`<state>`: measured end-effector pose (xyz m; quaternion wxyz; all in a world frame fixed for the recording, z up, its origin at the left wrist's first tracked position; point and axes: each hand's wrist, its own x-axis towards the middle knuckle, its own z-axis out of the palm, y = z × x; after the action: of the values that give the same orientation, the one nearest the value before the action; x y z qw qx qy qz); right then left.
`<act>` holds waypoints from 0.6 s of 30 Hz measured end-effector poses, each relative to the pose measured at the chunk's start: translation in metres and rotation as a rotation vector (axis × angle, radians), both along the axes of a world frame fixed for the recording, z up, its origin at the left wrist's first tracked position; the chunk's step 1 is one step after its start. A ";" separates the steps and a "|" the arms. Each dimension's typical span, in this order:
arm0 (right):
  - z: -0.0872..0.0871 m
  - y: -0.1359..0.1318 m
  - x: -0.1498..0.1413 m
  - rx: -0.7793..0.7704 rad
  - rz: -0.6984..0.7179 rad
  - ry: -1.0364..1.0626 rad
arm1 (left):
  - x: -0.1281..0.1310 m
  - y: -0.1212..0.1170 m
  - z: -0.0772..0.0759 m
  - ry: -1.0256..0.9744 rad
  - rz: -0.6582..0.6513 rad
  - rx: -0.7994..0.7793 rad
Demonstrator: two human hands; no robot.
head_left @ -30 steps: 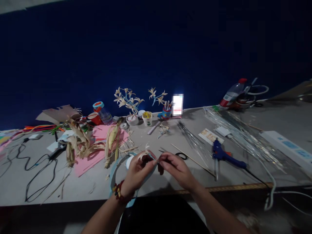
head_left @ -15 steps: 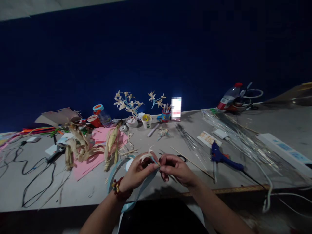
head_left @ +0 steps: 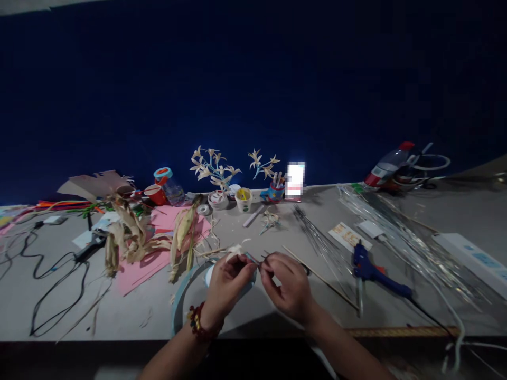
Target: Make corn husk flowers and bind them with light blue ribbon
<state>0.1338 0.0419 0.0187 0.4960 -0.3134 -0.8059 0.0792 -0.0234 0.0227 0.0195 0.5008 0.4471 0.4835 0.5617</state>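
Husk flower [head_left: 234, 252] sits in left hand's [head_left: 227, 287] closed grip; right hand [head_left: 291, 287], at three o'clock, pinches its blue stem [head_left: 252, 258]; squeeze softly.

Left of the dark-blue plastic glue gun [head_left: 370, 272], the right hand [head_left: 288, 285] covers most of some black-handled scissors [head_left: 306, 269], and whatever its fingertips pinch is too small to tell. Farther left, the left hand [head_left: 228, 282] hides the lower part of a pale, papery petalled flower [head_left: 234, 253] and part of a light-blue ribbon coil [head_left: 182, 295]. Beyond the glue gun, print on a cream rectangular card [head_left: 346, 235] is too blurred to read. Right of it, the picture's edge cuts off a white plastic power strip [head_left: 471, 256].
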 end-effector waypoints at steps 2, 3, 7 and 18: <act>-0.003 0.002 -0.002 0.051 -0.043 -0.037 | 0.001 0.000 -0.003 -0.031 0.022 0.001; -0.005 0.002 -0.003 0.071 -0.055 -0.047 | 0.002 0.001 -0.004 -0.040 0.025 0.011; -0.010 0.002 0.000 0.046 -0.037 -0.001 | 0.001 0.002 -0.004 -0.015 0.005 0.063; 0.001 -0.003 0.011 -0.565 0.216 0.220 | 0.000 0.004 -0.001 -0.060 -0.041 0.069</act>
<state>0.1449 0.0394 0.0195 0.4623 -0.3410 -0.7221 0.3855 -0.0232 0.0269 0.0182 0.5108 0.4570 0.4392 0.5809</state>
